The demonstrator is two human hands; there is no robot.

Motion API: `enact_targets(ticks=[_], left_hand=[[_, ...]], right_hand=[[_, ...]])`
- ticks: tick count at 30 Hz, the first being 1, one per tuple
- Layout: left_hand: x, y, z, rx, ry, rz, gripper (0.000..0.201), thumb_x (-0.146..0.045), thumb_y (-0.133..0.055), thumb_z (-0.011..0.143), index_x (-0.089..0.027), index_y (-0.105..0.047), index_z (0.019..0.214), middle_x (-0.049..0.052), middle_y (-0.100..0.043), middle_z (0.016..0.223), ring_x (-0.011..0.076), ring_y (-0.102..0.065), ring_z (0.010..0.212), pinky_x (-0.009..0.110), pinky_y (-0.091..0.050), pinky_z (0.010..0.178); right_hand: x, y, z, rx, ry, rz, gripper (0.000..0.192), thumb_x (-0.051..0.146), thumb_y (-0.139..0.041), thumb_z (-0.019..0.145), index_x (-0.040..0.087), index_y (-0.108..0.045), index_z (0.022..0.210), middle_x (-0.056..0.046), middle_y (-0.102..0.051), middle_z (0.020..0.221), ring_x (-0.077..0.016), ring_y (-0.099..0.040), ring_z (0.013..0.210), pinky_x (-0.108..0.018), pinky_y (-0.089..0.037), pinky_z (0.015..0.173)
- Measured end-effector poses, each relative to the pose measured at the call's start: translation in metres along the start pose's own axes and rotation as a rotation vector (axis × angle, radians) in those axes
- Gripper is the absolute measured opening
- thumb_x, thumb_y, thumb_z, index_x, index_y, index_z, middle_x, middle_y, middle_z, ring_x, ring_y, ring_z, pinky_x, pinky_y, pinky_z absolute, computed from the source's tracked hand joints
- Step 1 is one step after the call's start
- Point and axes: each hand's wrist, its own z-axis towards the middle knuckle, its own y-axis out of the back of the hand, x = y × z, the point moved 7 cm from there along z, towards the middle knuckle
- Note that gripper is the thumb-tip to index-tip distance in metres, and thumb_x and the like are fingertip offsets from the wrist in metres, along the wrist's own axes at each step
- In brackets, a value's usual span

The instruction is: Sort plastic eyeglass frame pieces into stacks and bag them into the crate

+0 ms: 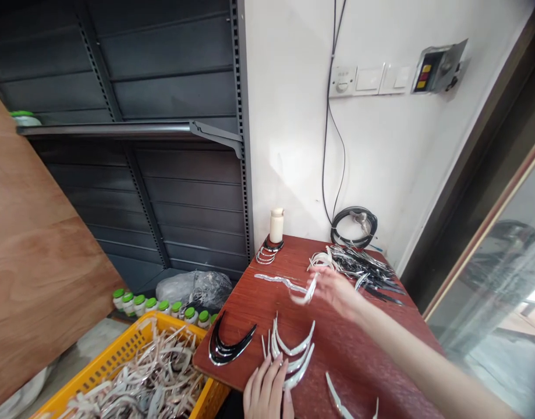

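My right hand (pixel 332 289) is reached out over the middle of the red-brown table (pixel 243 291), its fingers closed on a curved silver trim strip (pixel 309 294) and slightly blurred. My left hand (pixel 267 391) lies flat at the near edge with fingers stretched out, the tips touching or close beside a nested group of silver curved strips (pixel 296 349). Left of that group sits a set of black curved strips (pixel 230 352). A flat, wavy silvery strip (pixel 280 281) lies beyond. Further silver pieces (pixel 336 396) rest at the near right, partly out of view.
A heap of black and silver strips (pixel 365 267) lies at the back right, before a coiled black cable (pixel 354 226). A cream bottle (pixel 276 226) stands at the back left corner. Below left, a yellow crate (pixel 96 366) holds many strips, beside green-lidded jars (pixel 151 305).
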Motion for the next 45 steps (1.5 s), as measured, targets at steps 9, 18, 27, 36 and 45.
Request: enact_targets(ticks=[9, 18, 27, 36, 45], left_hand=[[-0.001, 0.003, 0.001, 0.039, 0.07, -0.066, 0.037, -0.019, -0.045, 0.088, -0.027, -0.067, 0.116, 0.0, -0.075, 0.11, 0.0175, -0.065, 0.107, 0.032, -0.039, 0.098], [0.004, 0.0, -0.014, 0.056, 0.191, -0.095, 0.043, -0.021, -0.048, 0.09, -0.019, -0.053, 0.133, 0.011, -0.062, 0.133, 0.0218, -0.057, 0.124, 0.037, -0.043, 0.102], [0.006, 0.0, -0.016, 0.085, 0.188, -0.15, 0.041, -0.02, -0.046, 0.092, -0.016, -0.051, 0.132, 0.01, -0.067, 0.124, 0.0197, -0.059, 0.122, 0.042, -0.035, 0.114], [0.011, 0.005, -0.019, 0.142, 0.249, -0.097, 0.047, -0.022, -0.051, 0.091, -0.014, -0.046, 0.137, 0.012, -0.066, 0.127, 0.0241, -0.057, 0.126, 0.044, -0.05, 0.101], [0.026, 0.019, -0.026, 0.201, 0.477, -0.318, 0.051, -0.019, -0.039, 0.097, -0.019, -0.032, 0.148, 0.014, -0.052, 0.145, 0.0205, -0.051, 0.133, 0.035, -0.054, 0.099]], right_hand=[[-0.049, -0.021, -0.035, 0.13, 0.265, -1.197, 0.029, 0.023, -0.06, 0.082, 0.022, -0.068, 0.11, -0.007, -0.061, 0.113, -0.0212, -0.06, 0.095, -0.039, -0.046, 0.092], [-0.042, -0.064, -0.067, 0.295, 0.499, -1.67, 0.014, 0.03, -0.064, 0.088, 0.027, -0.073, 0.099, -0.003, -0.069, 0.112, -0.0236, -0.056, 0.109, -0.039, -0.035, 0.101], [-0.058, -0.071, -0.068, 0.376, 0.265, -1.582, 0.013, 0.029, -0.064, 0.087, 0.027, -0.076, 0.084, 0.0, -0.076, 0.09, -0.0192, -0.067, 0.09, -0.031, -0.038, 0.087], [-0.07, -0.09, -0.106, 0.451, 0.312, -1.638, 0.02, 0.024, -0.056, 0.092, 0.026, -0.075, 0.087, 0.0, -0.072, 0.092, -0.0188, -0.063, 0.092, -0.031, -0.038, 0.087], [-0.082, -0.086, -0.13, 0.32, 0.537, -1.702, 0.021, 0.026, -0.068, 0.087, 0.026, -0.07, 0.107, -0.002, -0.069, 0.108, -0.0243, -0.06, 0.105, -0.045, -0.027, 0.112]])
